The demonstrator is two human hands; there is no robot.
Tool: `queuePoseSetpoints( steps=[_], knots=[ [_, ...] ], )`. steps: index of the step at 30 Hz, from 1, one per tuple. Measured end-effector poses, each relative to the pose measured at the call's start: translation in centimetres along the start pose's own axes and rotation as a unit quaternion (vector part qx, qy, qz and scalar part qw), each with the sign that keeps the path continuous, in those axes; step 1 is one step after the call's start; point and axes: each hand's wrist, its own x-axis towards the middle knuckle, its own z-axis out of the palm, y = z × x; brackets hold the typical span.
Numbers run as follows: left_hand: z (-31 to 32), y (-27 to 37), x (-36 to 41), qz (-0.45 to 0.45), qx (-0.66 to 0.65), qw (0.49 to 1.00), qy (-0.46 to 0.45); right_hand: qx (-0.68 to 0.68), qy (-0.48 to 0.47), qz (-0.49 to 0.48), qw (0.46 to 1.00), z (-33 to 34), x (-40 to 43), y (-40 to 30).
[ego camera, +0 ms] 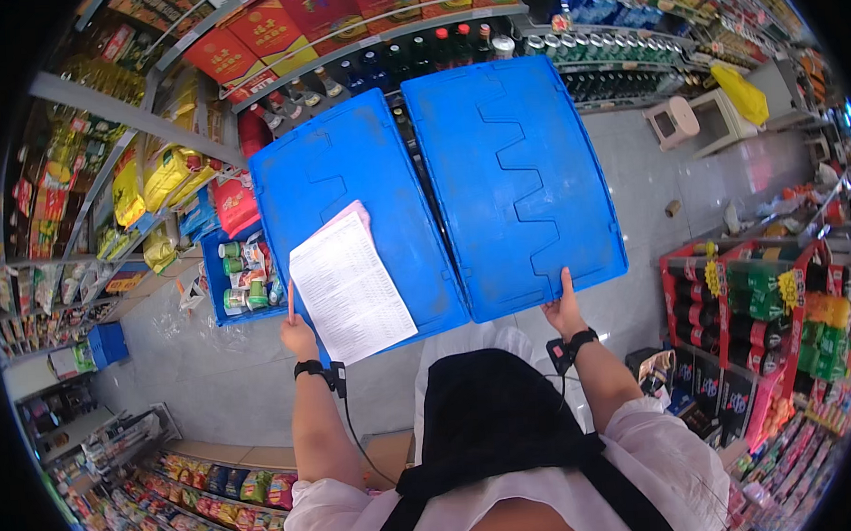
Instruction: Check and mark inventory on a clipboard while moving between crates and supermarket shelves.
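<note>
Two blue plastic crates with interlocking lids stand side by side before me, the left one (pixel 404 266) and the right one (pixel 529 183), a narrow dark gap between them. Printed sheets of paper (pixel 352 290) lie on the left lid, with a pink sheet partly under them. My left hand (pixel 300 336) is closed around an orange pen-like stick (pixel 291 300) at the left crate's near left corner. My right hand (pixel 565 306) grips the near edge of the right crate, thumb on top of the lid; its fingers are partly hidden beneath.
An open blue crate of jars and packets (pixel 246 312) stands at left. Shelves of bottles and red boxes (pixel 322 17) run behind the crates. Stools (pixel 672 123) stand at back right, red drink racks (pixel 726 302) at right, and snack shelves (pixel 229 487) at lower left.
</note>
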Motion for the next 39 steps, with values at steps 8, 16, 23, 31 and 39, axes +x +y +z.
queuePoseSetpoints(
  steps=[8,16,23,31,39],
  knots=[
    [2.0,4.0,-2.3,0.081,0.052,0.995,-0.013,-0.028,0.000,0.027,0.999,-1.0,-1.1,-0.3],
    [4.1,4.8,-3.5,0.047,0.046,0.996,-0.060,-0.081,-0.039,0.107,0.990,-1.5,-2.5,-0.6],
    [4.3,5.1,-2.6,-0.063,-0.401,0.846,-0.347,-0.329,-0.176,0.315,0.873,3.8,-7.6,4.2],
    [-1.6,6.1,0.4,0.104,-0.241,0.920,-0.289,-0.215,-0.106,0.306,0.922,8.2,-6.2,21.4],
    [-17.7,2.8,7.1,-0.060,-0.560,0.748,-0.351,0.061,-0.050,0.120,0.990,14.1,-6.9,29.6]
  ],
)
